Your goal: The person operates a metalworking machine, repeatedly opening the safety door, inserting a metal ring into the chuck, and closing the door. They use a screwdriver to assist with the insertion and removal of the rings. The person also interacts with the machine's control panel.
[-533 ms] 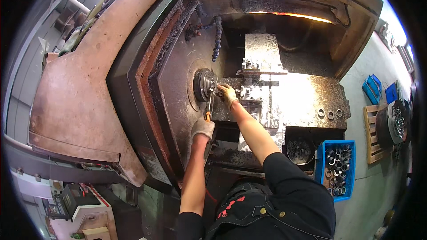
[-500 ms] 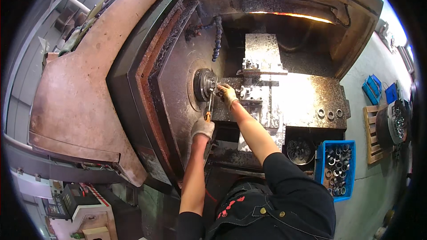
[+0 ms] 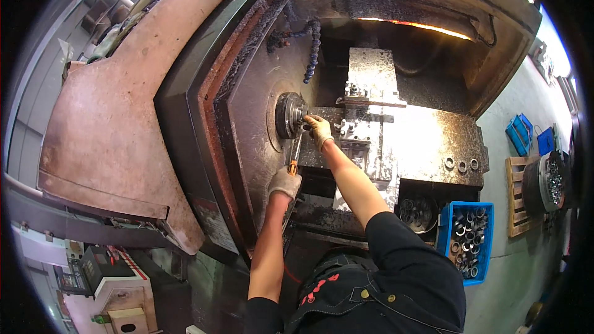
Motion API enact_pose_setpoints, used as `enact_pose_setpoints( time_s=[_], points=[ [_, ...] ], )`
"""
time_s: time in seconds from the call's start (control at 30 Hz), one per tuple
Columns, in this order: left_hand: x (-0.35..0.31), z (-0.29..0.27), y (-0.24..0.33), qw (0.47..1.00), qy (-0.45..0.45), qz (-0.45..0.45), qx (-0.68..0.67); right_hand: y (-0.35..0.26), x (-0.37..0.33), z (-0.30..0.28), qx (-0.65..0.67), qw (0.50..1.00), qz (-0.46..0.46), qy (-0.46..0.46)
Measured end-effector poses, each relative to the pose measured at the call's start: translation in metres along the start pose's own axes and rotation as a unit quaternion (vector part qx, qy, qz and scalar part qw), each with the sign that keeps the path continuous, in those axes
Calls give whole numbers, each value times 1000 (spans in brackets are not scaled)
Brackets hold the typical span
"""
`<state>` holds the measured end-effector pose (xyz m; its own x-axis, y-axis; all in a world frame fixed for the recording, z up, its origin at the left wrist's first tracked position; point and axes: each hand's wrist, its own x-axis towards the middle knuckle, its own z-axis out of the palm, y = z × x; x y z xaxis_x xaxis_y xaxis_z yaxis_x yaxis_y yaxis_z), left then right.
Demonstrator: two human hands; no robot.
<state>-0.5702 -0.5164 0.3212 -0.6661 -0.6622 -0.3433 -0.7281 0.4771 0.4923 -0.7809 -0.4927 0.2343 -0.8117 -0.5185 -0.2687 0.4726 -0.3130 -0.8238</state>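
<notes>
We're pretty clearly in a machine shop: there's a big grimy lathe [image 3: 252,139] with its chuck [image 3: 286,115] and knobbly hose [image 3: 312,55], dark grit [image 3: 371,1] caked inside, plus a blue bin [image 3: 488,253] of metal rings [image 3: 468,235] and a drum [image 3: 537,187] on a wooden pallet [image 3: 515,176] out on the floor [image 3: 510,266].

Pretty tight around the right hand [image 3: 317,128] tbh: chuck [image 3: 287,115] just left, tool post [image 3: 356,134] just right. Blue segmented hose [image 3: 311,55] hangs beyond the chuck, blocking part of that side. Flat metal cover's [image 3: 427,154] wide open besides three rings [image 3: 462,170] near its front edge.
</notes>
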Motion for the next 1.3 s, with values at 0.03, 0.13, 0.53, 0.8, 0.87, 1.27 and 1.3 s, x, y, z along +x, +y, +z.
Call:
enact_pose_setpoints(
  time_s=[0.03,0.13,0.53,0.8,0.87,1.27,1.3],
  points=[
    [-4,-1,-2,1000,-1,-4,-3,1,-1,2,-9,1000,8,-1],
    [-30,-10,9,1000,-1,-17,9,7,-3,7,-41,999,-33,5],
    [-168,2,-48,972,8,145,-187,16,36,-22,-105,975,-194,15],
    [-318,-122,-139,893,23,85,-441,-13,18,-7,-197,972,-110,-60],
    [-320,-146,-146,879,215,121,-408,-8,25,-16,-157,973,-155,-68],
    [-237,-243,-204,913,334,172,160,-19,34,-6,-288,956,-37,-30],
    [-229,-240,-191,908,345,199,133,-20,37,-10,-265,963,-41,-13]
  ],
)
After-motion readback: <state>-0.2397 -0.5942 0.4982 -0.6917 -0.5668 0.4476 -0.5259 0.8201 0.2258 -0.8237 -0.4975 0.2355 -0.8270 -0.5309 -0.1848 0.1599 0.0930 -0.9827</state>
